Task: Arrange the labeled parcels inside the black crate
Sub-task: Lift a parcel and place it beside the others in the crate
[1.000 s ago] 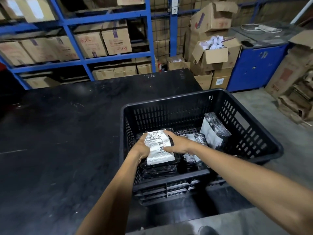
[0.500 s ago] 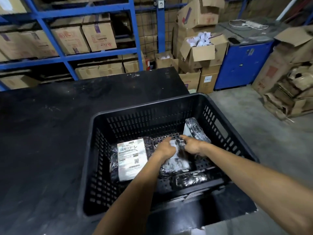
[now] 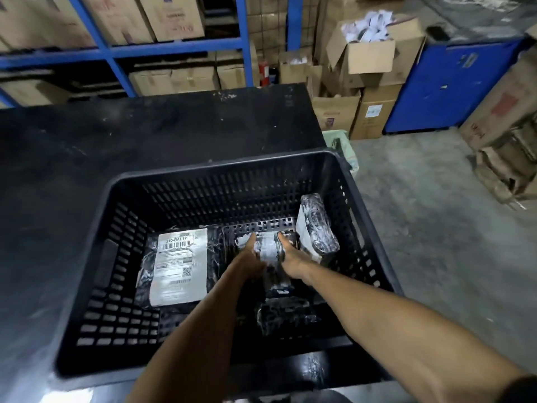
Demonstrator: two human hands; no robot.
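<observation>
Crate: our black crate point(image 3: 96, 266) sits on the black table point(image 3: 145, 135).
Left parcel: the labeled parcel point(image 3: 181, 266) lies flat on the crate floor.
Left hand point(image 3: 251, 257): we press the middle parcel point(image 3: 268, 247) from its left side.
Right hand point(image 3: 293, 260): we clasp its right side.
Right parcel point(image 3: 315, 228): leans against the right wall.

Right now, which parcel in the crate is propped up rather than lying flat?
The wrapped parcel leaning against the black crate's right wall. The big labeled parcel lies flat at the left.
</observation>
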